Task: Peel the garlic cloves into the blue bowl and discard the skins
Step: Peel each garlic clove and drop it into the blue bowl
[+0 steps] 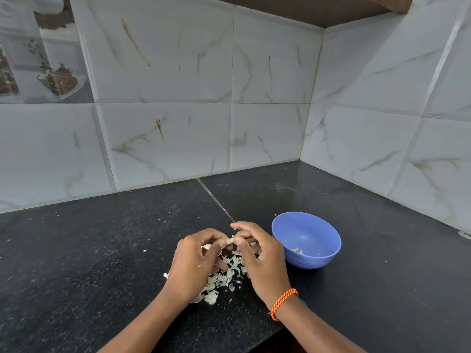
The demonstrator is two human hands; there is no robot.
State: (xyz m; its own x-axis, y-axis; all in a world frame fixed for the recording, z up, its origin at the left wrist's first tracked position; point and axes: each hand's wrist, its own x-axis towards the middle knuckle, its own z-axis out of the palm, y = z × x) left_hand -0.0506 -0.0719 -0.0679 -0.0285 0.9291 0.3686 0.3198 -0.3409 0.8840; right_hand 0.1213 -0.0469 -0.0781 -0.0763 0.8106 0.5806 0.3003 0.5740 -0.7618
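Observation:
My left hand (197, 261) and my right hand (260, 258) meet above the counter, and both pinch one small garlic clove (230, 240) between thumb and fingertips. Under and between the hands lies a pile of pale papery garlic skins (224, 278) on the black counter. The blue bowl (307, 239) stands just right of my right hand. A few peeled pale cloves (297, 250) lie on its bottom.
The black stone counter (102, 250) runs to a tiled wall behind and on the right, forming a corner. A seam crosses the counter behind my hands. The counter's front edge (270, 332) drops off below my right wrist, which wears an orange cord bracelet (283, 303).

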